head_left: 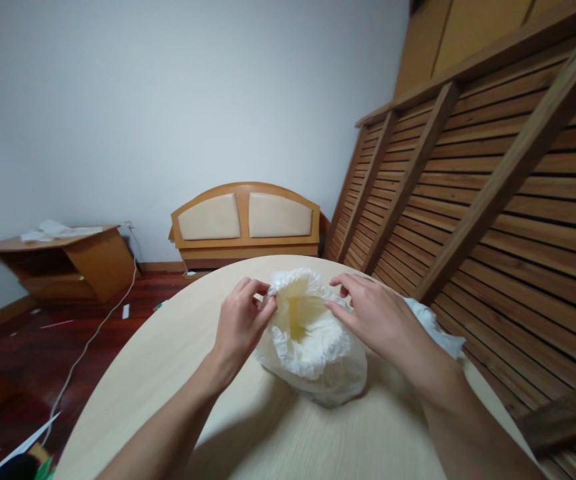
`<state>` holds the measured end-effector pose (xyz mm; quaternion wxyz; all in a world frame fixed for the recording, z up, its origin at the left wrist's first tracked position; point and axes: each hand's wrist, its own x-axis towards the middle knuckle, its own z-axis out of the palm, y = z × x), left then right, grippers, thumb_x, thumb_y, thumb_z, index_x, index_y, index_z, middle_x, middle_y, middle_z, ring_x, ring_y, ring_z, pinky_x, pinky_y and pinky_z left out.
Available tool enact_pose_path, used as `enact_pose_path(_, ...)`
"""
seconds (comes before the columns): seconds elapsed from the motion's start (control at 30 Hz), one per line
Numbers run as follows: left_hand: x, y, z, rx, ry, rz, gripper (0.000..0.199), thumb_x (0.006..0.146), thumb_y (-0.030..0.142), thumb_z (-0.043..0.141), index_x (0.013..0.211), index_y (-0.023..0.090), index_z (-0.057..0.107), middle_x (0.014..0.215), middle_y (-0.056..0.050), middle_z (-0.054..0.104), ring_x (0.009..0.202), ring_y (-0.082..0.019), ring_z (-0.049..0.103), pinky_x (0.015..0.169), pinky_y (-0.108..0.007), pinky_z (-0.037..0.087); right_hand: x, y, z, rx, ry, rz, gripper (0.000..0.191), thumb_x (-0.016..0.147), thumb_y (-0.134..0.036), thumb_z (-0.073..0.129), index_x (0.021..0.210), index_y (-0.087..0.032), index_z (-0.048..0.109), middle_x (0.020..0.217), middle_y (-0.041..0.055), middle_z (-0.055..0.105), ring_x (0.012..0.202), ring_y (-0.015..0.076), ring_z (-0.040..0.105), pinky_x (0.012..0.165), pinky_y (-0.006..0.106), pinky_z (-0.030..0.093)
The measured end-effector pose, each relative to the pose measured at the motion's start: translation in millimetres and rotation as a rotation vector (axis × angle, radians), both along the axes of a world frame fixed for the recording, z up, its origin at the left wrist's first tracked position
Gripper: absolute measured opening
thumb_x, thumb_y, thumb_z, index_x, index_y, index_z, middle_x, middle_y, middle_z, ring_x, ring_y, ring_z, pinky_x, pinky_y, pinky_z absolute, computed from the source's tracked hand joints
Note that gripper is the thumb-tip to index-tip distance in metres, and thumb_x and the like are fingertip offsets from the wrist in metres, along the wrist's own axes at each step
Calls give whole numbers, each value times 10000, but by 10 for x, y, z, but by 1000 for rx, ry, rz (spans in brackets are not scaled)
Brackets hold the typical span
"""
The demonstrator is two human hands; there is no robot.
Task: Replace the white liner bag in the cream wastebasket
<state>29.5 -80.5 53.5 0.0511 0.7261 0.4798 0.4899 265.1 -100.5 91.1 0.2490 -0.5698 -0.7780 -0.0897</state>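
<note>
Along the right side of the room leans a slatted wooden frame (473, 207), and beside it I see a round, pale surface (143, 373). On that surface sits a white bag (313, 383), its gathered mouth open upward. At its rim, the left hand (241, 313) pinches the left edge between thumb and forefinger; the right hand (375, 307) is opposite, thumb and forefinger parted, whether touching the bag I cannot tell.

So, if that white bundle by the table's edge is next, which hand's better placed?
Probably the right hand: it looks nearer the white bundle, while the left hand is across the bag.
</note>
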Motion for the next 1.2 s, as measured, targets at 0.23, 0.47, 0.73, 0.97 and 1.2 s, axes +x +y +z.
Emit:
enact_pose_path(0.23,-6,28,-24,-42,-49,-26,81,842,231,618,838,175,676,841,-17,666,615,-106,566,592,-236,459,-17,47,-59,-84,39,61,239,961,-299,570,1122,-214,724,1063,93,771,978,261,717,856,344,512)
enact_pose_path(0.47,47,-13,6,-110,-61,-79,101,831,245,634,857,180,706,833,-19,708,574,-99,557,543,-211,442,-49,3,31,1,161,15,451,883,-373,685,1293,-194,626,1247,104,702,987,263,704,836,365,537)
enact_pose_path(0.73,65,-48,29,-120,8,-163,184,908,285,616,961,189,764,927,-64,729,639,-122,590,553,-214,449,-24,61,-24,-100,120,73,260,964,-284,553,1121,-195,741,1036,96,777,974,243,712,892,338,496)
enact_pose_path(0.97,71,-34,4,-186,101,-177,255,951,301,566,1069,219,777,902,-71,691,707,-149,612,585,-225,463,-28,53,-22,-176,103,64,252,954,-261,541,1038,-199,770,987,96,784,919,229,719,813,295,472)
enact_pose_path(1.2,68,-86,90,-328,77,-135,292,903,260,562,1119,194,748,1009,-80,726,715,-159,660,651,-270,525,-74,41,-5,-161,95,9,259,915,-238,550,1003,-220,793,947,92,793,897,243,726,783,304,471)
